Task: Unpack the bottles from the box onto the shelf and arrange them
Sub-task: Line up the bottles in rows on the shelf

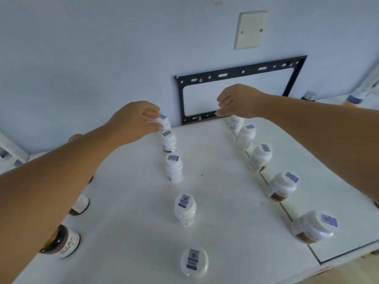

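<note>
White shelf (215, 160): left hand (133, 121) tight around middle-row bottle (165, 120), right hand (240, 101) around half-hidden right-row bottle (236, 123).

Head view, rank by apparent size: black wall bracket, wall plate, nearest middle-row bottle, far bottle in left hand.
1. black wall bracket
2. wall plate and nearest middle-row bottle: look alike, unranked
3. far bottle gripped by left hand; distance shrinks it

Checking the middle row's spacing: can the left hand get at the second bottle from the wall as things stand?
Probably yes, once freed: the left hand now grips the rearmost bottle, and the second bottle stands just in front, cap uncovered.
</note>
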Tool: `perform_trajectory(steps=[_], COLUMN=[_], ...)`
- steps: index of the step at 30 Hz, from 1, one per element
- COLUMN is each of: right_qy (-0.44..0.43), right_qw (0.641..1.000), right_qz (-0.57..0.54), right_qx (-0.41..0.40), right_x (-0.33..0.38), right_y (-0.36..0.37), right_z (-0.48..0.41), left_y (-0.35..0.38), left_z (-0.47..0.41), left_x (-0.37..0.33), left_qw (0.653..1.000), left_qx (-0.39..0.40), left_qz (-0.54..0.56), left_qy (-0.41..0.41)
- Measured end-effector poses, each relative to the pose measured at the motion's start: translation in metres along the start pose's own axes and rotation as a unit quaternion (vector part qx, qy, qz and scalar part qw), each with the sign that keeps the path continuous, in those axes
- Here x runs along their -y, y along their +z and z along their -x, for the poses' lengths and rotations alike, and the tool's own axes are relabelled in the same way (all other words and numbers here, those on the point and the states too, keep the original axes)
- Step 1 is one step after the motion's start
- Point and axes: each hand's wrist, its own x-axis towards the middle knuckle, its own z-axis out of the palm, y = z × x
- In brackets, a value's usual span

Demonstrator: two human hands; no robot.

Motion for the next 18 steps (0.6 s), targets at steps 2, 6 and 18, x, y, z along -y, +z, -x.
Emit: perform_trajectory(steps=[2,6,18], right_qy=[0.008,0.011,-0.002], right_qw=[1.000,0.998,0.998], right_qz=[0.020,0.054,0.059], right_qx=[-0.013,-0.015,0.021], right_x=[-0.012,-0.036,-0.153], right_y=[-0.018,-0.051,-0.101], right_z=[0.017,0.055,0.144], left_y=[-0.001,0.011,0.114], left_z=[0.005,0.018,0.040], left_x=[-0.028,-0.084,-0.193], left_qw=[1.000,0.998,0.997], left_qx=[0.017,0.036,0.066], left_qz=[0.010,0.009,-0.020], left_qy=[0.019,0.045,0.020])
